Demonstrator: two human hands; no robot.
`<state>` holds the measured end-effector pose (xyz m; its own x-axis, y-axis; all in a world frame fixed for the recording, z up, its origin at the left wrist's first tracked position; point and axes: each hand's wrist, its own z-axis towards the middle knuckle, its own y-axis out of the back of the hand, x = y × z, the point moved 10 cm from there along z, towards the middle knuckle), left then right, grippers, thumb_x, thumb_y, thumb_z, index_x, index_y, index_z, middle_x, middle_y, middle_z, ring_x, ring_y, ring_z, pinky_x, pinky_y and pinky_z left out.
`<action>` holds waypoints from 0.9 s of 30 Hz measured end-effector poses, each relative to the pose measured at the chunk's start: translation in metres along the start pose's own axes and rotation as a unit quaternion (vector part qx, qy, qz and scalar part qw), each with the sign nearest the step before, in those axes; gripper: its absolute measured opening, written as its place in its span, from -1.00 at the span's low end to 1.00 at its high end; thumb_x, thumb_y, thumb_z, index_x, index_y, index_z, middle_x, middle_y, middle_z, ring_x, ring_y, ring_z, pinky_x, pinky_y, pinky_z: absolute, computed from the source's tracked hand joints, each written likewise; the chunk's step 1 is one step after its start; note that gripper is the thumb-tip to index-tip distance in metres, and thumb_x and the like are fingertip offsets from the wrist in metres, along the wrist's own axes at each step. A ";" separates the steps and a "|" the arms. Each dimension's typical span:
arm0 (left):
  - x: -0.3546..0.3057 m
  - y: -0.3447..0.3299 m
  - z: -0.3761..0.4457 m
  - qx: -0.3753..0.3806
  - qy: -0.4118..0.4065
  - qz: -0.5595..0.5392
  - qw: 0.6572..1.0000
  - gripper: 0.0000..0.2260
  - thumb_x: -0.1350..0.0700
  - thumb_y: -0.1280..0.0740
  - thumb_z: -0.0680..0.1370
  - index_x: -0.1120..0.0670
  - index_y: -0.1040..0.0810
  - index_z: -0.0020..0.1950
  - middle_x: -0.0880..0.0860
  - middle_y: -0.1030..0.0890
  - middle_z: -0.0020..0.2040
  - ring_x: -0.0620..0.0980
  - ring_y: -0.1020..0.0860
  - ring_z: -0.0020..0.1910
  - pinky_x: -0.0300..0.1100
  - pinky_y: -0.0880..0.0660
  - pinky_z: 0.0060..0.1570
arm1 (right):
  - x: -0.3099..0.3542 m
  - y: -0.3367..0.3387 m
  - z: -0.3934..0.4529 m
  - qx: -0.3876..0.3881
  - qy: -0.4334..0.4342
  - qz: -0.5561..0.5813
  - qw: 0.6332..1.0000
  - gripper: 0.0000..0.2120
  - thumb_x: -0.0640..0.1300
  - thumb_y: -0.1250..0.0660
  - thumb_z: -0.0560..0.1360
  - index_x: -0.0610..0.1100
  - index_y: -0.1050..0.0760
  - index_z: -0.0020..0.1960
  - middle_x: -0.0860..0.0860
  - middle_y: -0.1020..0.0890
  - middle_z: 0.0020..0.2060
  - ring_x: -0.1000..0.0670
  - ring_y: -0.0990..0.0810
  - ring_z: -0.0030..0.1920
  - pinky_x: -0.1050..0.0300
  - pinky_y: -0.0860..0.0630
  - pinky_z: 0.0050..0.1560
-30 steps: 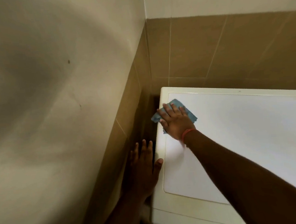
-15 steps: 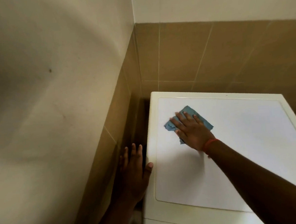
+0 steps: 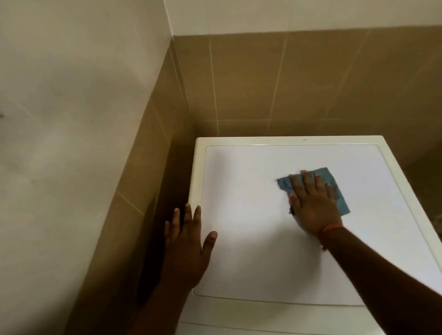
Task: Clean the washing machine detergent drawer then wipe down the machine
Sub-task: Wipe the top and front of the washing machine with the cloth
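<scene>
The right hand (image 3: 312, 205) presses a blue cloth (image 3: 331, 185) flat-fingered on the washing machine top (image 3: 242, 186); the left hand (image 3: 187, 245), its grip wide, rests at the top's left edge.

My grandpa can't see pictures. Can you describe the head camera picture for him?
A right hand presses a small blue cloth flat on the white top of a washing machine. The left hand rests open on the top's left edge, beside a brown tiled wall.

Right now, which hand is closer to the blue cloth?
The right hand. It lies flat on top of the blue cloth, pressing it onto the washing machine lid. The left hand is apart from it, at the lid's left edge beside the wall.
</scene>
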<state>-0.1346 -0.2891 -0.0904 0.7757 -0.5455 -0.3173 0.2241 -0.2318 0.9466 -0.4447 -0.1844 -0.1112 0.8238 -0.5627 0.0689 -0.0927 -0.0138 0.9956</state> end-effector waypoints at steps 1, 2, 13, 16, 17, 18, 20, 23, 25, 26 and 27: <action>-0.004 -0.002 0.001 0.002 0.002 0.003 1.000 -0.26 -0.39 0.32 0.54 -0.03 0.03 0.61 0.03 0.03 0.61 0.09 0.14 0.59 0.14 0.12 0.53 | 0.019 -0.003 -0.014 -0.005 0.045 0.000 0.999 -0.44 0.13 0.11 0.61 -0.01 -0.15 0.57 -0.12 -0.22 0.54 -0.27 -0.20 0.50 -0.31 -0.12 0.45; -0.010 -0.004 0.001 0.007 0.004 0.010 1.000 -0.26 -0.39 0.34 0.53 -0.03 0.04 0.61 0.02 0.05 0.62 0.09 0.15 0.59 0.14 0.13 0.53 | 0.036 -0.008 -0.032 0.002 0.104 -0.005 0.995 -0.45 0.13 0.09 0.62 0.01 -0.14 0.57 -0.10 -0.20 0.54 -0.26 -0.20 0.50 -0.30 -0.12 0.46; -0.052 -0.014 -0.025 0.014 0.059 0.031 0.998 -0.23 -0.41 0.43 0.47 -0.07 0.18 0.60 0.00 0.18 0.61 0.04 0.25 0.57 0.12 0.22 0.52 | 0.069 -0.007 -0.154 0.062 0.472 -0.021 0.879 -0.51 0.15 0.01 0.65 0.14 -0.10 0.57 0.02 -0.13 0.57 -0.12 -0.08 0.56 -0.25 -0.10 0.50; -0.061 -0.016 -0.040 0.007 0.079 0.019 0.997 -0.24 -0.42 0.44 0.46 -0.09 0.23 0.59 -0.03 0.20 0.61 0.01 0.27 0.57 0.12 0.21 0.53 | 0.100 -0.011 -0.121 0.071 0.461 -0.018 0.884 -0.50 0.16 0.03 0.66 0.14 -0.04 0.57 0.00 -0.13 0.57 -0.14 -0.09 0.56 -0.25 -0.06 0.51; -0.063 -0.016 -0.046 0.003 0.082 0.017 0.996 -0.26 -0.42 0.42 0.48 -0.10 0.22 0.59 -0.04 0.19 0.61 0.00 0.26 0.57 0.12 0.20 0.53 | 0.115 -0.011 -0.104 0.068 0.445 -0.016 0.893 -0.50 0.17 0.04 0.65 0.12 -0.06 0.57 -0.01 -0.14 0.57 -0.15 -0.10 0.55 -0.26 -0.05 0.51; -0.065 -0.015 -0.052 -0.003 0.087 0.017 0.996 -0.28 -0.41 0.39 0.49 -0.10 0.21 0.59 -0.05 0.17 0.61 -0.01 0.26 0.57 0.12 0.20 0.53 | 0.129 -0.011 -0.089 0.065 0.425 -0.007 0.903 -0.50 0.17 0.06 0.65 0.11 -0.09 0.56 -0.03 -0.17 0.56 -0.16 -0.12 0.55 -0.26 -0.05 0.51; -0.067 -0.012 -0.066 -0.016 0.101 0.015 0.995 -0.29 -0.40 0.36 0.52 -0.10 0.16 0.60 -0.06 0.14 0.61 -0.02 0.24 0.57 0.11 0.20 0.53 | 0.152 -0.009 -0.065 0.062 0.377 0.004 0.924 -0.49 0.15 0.09 0.63 0.07 -0.16 0.55 -0.07 -0.22 0.54 -0.20 -0.15 0.54 -0.28 -0.02 0.50; -0.063 -0.005 -0.092 -0.036 0.136 0.007 0.990 -0.25 -0.41 0.38 0.49 -0.08 0.09 0.60 -0.05 0.07 0.62 0.00 0.18 0.58 0.08 0.22 0.52 | 0.168 -0.012 -0.064 0.050 0.336 -0.001 0.941 -0.44 0.14 0.10 0.58 0.02 -0.21 0.54 -0.11 -0.24 0.53 -0.25 -0.17 0.52 -0.29 -0.02 0.48; -0.055 -0.005 -0.116 -0.035 0.162 0.007 0.986 -0.27 -0.41 0.38 0.49 -0.11 0.14 0.60 -0.06 0.07 0.62 -0.01 0.19 0.58 0.09 0.22 0.52 | 0.174 -0.016 -0.096 0.038 0.372 -0.002 0.927 -0.46 0.13 -0.01 0.58 0.01 -0.24 0.52 -0.12 -0.27 0.52 -0.24 -0.21 0.51 -0.28 -0.08 0.47; -0.049 -0.006 -0.127 -0.032 0.174 0.005 0.984 -0.29 -0.40 0.36 0.50 -0.12 0.17 0.59 -0.06 0.07 0.62 -0.01 0.19 0.58 0.10 0.21 0.52 | 0.173 -0.018 -0.117 0.037 0.395 0.002 0.918 -0.47 0.12 -0.05 0.58 0.01 -0.25 0.52 -0.12 -0.28 0.51 -0.24 -0.24 0.49 -0.27 -0.11 0.46; -0.045 -0.007 -0.136 -0.029 0.187 0.001 0.982 -0.30 -0.40 0.35 0.51 -0.13 0.17 0.59 -0.05 0.07 0.62 -0.01 0.19 0.58 0.11 0.20 0.52 | 0.169 -0.018 -0.137 0.036 0.410 0.008 0.911 -0.48 0.12 -0.08 0.58 0.01 -0.26 0.51 -0.11 -0.30 0.50 -0.23 -0.27 0.48 -0.25 -0.13 0.46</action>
<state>-0.0906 -0.1537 -0.0753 0.9362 -0.2100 -0.2819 0.2466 -0.1792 0.9524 -0.2270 -0.1662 -0.1091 0.9601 0.2433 0.1382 -0.1215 -0.0823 0.9892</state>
